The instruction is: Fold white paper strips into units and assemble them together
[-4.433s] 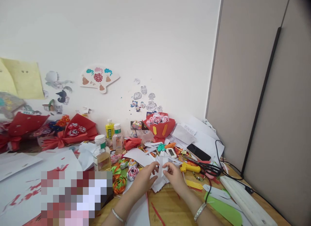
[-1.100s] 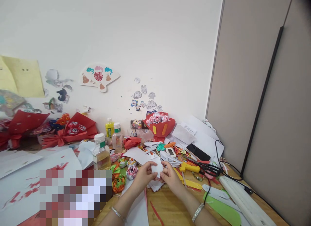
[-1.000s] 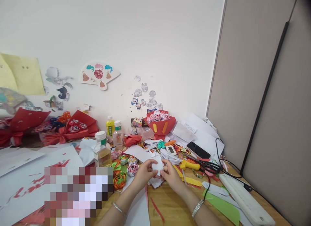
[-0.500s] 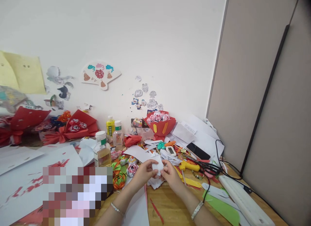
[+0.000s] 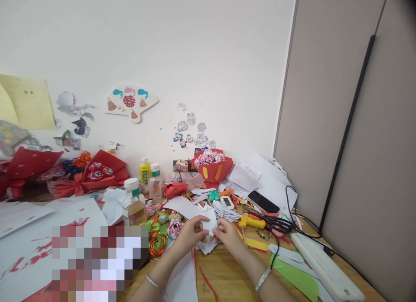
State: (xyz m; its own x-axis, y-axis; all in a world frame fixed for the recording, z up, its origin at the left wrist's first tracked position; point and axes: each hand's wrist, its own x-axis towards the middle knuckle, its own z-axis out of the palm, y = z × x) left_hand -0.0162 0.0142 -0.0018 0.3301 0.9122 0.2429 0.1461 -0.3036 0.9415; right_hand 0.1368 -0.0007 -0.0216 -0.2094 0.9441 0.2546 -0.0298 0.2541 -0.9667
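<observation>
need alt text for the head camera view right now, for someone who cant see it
A person's left hand and right hand hold a small piece of white paper over a cluttered wooden table. Around them lie handmade flowers, a yellow glue gun and a smartphone; a red-wrapped bouquet stands near the wall.

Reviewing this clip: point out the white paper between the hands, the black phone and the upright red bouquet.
White paper [image 5: 211, 222]: head view, on its visible face.
Black phone [image 5: 263, 201]: head view, mid-screen.
Red bouquet [image 5: 212, 173]: head view, front of the wrapping.
</observation>
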